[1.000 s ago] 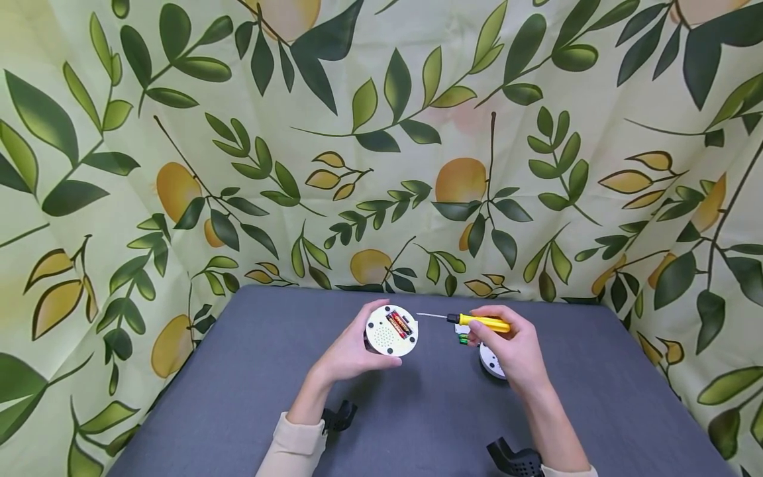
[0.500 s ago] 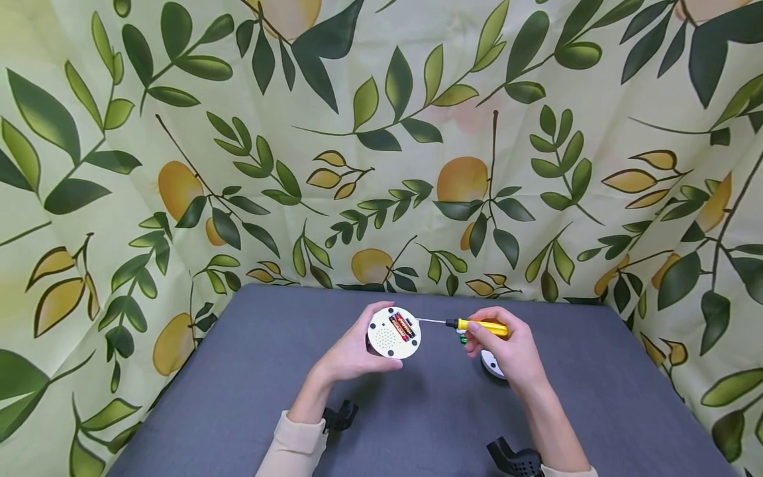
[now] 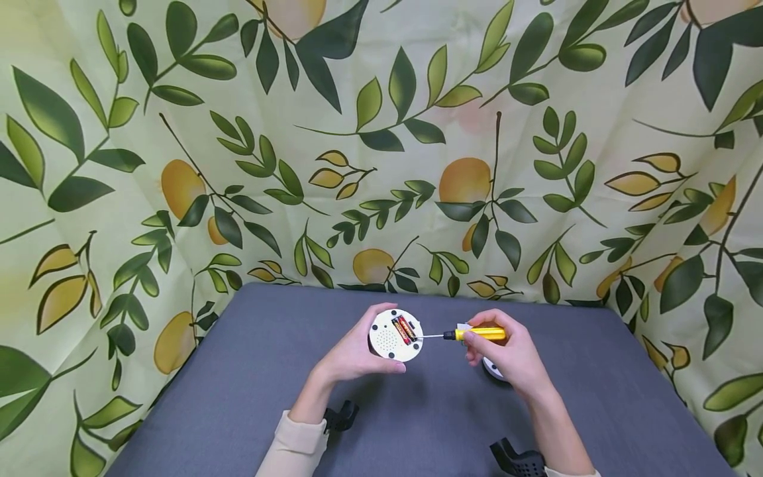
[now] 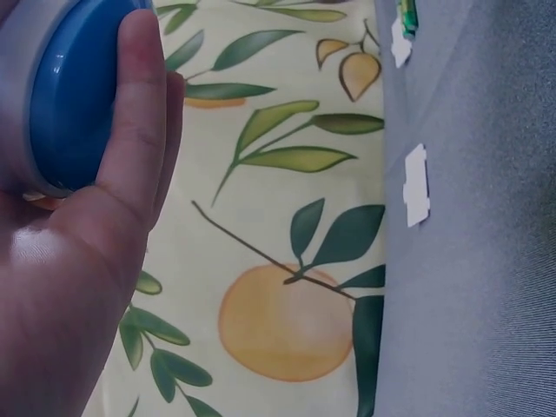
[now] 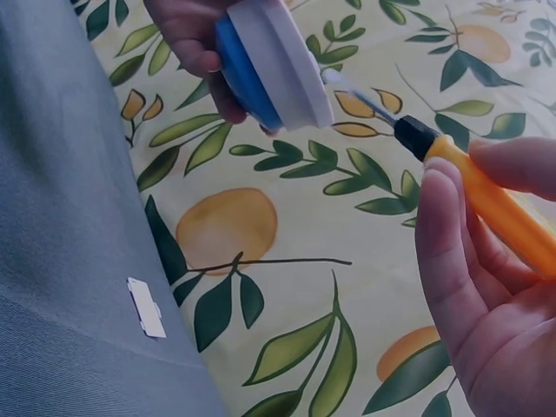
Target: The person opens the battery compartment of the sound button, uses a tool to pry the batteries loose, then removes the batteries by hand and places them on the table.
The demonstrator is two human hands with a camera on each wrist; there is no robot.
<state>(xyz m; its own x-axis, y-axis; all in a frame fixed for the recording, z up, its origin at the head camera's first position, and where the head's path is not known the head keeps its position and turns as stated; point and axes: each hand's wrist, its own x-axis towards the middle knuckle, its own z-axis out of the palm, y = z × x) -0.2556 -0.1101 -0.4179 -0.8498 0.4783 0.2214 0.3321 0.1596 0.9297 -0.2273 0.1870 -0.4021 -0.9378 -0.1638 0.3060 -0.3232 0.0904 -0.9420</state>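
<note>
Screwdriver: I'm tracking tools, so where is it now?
In the head view, right of centre: the right hand grips the screwdriver, its tip by the round device.

The screwdriver handle (image 3: pixel 489 333) is yellow, the device (image 3: pixel 387 342) white and blue, backdrop (image 3: pixel 357 165) leaf-patterned.

Cream cloth (image 3: pixel 411 165), yellowish upper L, w/ printed green leaves (image 3: pixel 402 83) & orange fruit (image 3: pixel 465 180), hangs behind & on both sides of a grey-blue surface (image 3: pixel 429 417).

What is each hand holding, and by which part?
The left hand grips the round device around its side; the right hand pinches the screwdriver by its yellow handle.
</note>
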